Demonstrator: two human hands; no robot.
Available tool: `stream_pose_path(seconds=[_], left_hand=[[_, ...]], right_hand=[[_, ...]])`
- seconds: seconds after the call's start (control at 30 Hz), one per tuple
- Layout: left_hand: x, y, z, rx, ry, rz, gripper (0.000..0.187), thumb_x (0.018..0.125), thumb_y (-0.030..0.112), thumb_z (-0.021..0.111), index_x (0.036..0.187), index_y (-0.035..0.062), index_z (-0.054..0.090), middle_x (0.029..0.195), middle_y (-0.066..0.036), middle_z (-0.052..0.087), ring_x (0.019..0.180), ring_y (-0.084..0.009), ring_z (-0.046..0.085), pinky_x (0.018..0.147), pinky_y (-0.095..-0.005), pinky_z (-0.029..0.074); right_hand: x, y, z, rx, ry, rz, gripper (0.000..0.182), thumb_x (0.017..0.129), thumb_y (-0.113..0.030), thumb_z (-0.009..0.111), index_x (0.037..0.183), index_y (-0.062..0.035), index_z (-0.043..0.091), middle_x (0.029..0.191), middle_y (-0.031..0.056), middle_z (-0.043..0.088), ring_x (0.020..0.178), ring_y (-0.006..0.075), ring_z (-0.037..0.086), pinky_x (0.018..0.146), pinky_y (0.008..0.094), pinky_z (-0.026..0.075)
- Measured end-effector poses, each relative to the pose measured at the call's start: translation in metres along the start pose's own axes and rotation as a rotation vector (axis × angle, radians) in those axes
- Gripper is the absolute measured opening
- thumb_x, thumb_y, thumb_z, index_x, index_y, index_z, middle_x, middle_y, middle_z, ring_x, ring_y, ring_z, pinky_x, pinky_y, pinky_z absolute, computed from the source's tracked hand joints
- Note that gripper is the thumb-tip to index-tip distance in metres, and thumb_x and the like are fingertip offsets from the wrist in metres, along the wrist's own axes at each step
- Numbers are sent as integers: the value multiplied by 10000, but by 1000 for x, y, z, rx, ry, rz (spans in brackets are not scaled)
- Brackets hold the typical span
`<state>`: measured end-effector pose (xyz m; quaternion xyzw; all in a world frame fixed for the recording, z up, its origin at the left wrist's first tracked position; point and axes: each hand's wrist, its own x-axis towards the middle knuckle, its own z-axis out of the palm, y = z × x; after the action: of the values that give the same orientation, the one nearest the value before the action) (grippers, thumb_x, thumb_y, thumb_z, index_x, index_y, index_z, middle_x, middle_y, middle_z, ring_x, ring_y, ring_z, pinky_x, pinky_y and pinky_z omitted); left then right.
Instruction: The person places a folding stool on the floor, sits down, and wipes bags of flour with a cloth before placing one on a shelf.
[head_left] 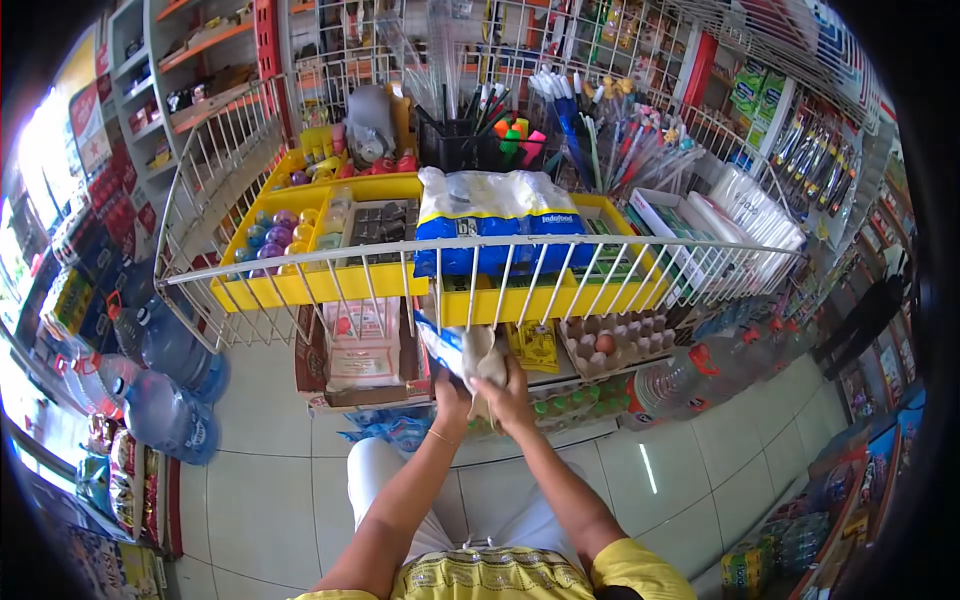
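Observation:
Just below the front rim of the wire basket, my left hand [452, 398] and my right hand [508, 396] are closed round a blue and white packet [442, 345] and a beige cloth-like item [484, 356]. The left fingers wrap the packet's lower left side, partly hidden. My right hand holds the beige item, from which a thin strip hangs. Above them, a blue and white bag [500, 220] lies in the basket on a yellow divided tray [330, 288].
Under the basket are a box of white packets [362, 345], yellow packets [532, 348] and an egg tray [630, 342] with an egg. Large water bottles [170, 410] stand on the left. More bottles [680, 380] lie at the right.

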<state>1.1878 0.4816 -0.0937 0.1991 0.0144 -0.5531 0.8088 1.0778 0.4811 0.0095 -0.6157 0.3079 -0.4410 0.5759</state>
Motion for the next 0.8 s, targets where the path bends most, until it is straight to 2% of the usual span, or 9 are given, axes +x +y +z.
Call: stream_pose_path(seconds=[0.17,0.2,0.27,0.3,0.43,0.57,0.7,0.73,0.8], left_hand=[[-58,-2,35,-107,-60,2,384,923,255,321,1208,64,494,1179,-115,578,1102,-303,530,1004,-457,363],[-57,-7,23,-86,-357,10,419,935,334,377,1260,81,456,1242,-97,542,1157,-306,492,1028,-479,325],[-95,-4,60,-130,-309,-40,457,921,382,421,1267,85,463,1259,-90,536,1160,-308,491,1023,-486,331],[-110,-4,73,-171,-257,-85,500,907,430,464,1273,90,470,1276,-84,529,1164,-309,490,1017,-494,338],[-137,-11,72,-64,-342,-56,681,841,537,533,1349,112,379,1329,-73,481,1222,-302,436,1051,-505,289],[-155,-8,57,149,-375,72,774,799,569,563,1378,113,327,1327,-85,473,1215,-290,446,1050,-484,309],[-184,20,79,289,-406,205,570,842,278,655,1290,51,386,1262,-101,512,1143,-253,517,979,-434,420],[-191,25,90,237,-264,217,403,842,124,636,1192,27,462,1146,-86,582,1011,-213,593,874,-376,498],[-198,38,93,342,-153,242,364,836,93,641,1160,39,485,1082,-72,603,948,-181,605,832,-344,505]], right_hand=[[-57,-8,-17,-36,39,-186,483,687,-93,709,1124,-39,511,950,66,581,827,163,575,737,289,483],[-69,-26,-21,156,85,-97,436,701,-71,697,1098,-34,519,940,61,589,832,147,575,737,275,477],[-90,-60,-30,441,225,67,413,717,-26,668,1103,-20,523,951,58,592,822,147,598,704,285,502],[-97,-81,-33,498,285,134,417,724,-93,639,1101,-17,477,834,75,579,709,183,606,529,307,540],[-118,-83,-55,983,75,224,230,839,-262,519,822,-32,529,604,59,518,570,155,519,578,290,463],[-138,-103,-52,1304,55,367,258,858,-288,491,872,-38,549,601,26,510,576,131,501,625,275,455],[-144,-91,-49,1530,43,481,266,855,-297,495,895,-42,557,592,17,499,572,122,498,628,274,458],[-148,-98,-44,1460,52,536,239,857,-326,501,861,-98,571,586,15,510,600,152,525,585,275,466],[-152,-85,-42,1262,137,592,257,865,-329,498,893,-81,561,616,30,528,602,164,545,583,300,473]])
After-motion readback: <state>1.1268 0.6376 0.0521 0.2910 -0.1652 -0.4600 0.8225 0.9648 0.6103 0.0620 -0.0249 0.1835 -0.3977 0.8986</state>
